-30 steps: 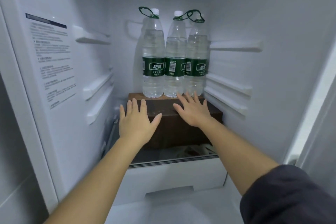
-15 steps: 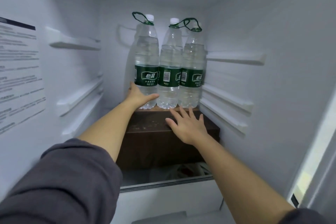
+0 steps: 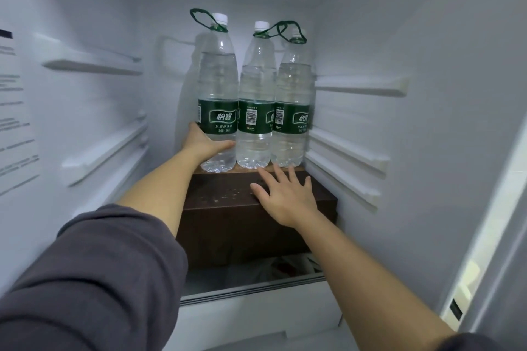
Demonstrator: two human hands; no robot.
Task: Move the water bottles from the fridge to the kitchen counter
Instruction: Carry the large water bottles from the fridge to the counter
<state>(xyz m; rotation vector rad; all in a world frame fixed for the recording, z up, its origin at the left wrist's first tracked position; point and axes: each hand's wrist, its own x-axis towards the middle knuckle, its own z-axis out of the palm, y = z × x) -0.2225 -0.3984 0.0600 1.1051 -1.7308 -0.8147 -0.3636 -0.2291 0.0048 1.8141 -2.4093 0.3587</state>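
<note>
The left bottle (image 3: 218, 88), middle bottle (image 3: 255, 100) and right bottle (image 3: 293, 100) stand upright in a tight row on a dark brown box (image 3: 228, 222) deep in the fridge (image 3: 399, 37). None is on the kitchen surface, which is out of view. My left hand (image 3: 204, 145) grips the left bottle low, thumb (image 3: 225, 145) across its front below the label (image 3: 218, 117), my fingers hidden behind. I judge a full bottle is steadier held there. My right hand (image 3: 288, 196) is open, fingers spread, on or just over the box, probably bracing me.

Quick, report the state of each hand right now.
Left hand: closed around the lower part of the left water bottle.
Right hand: open, fingers spread above the brown box, holding nothing.
</note>
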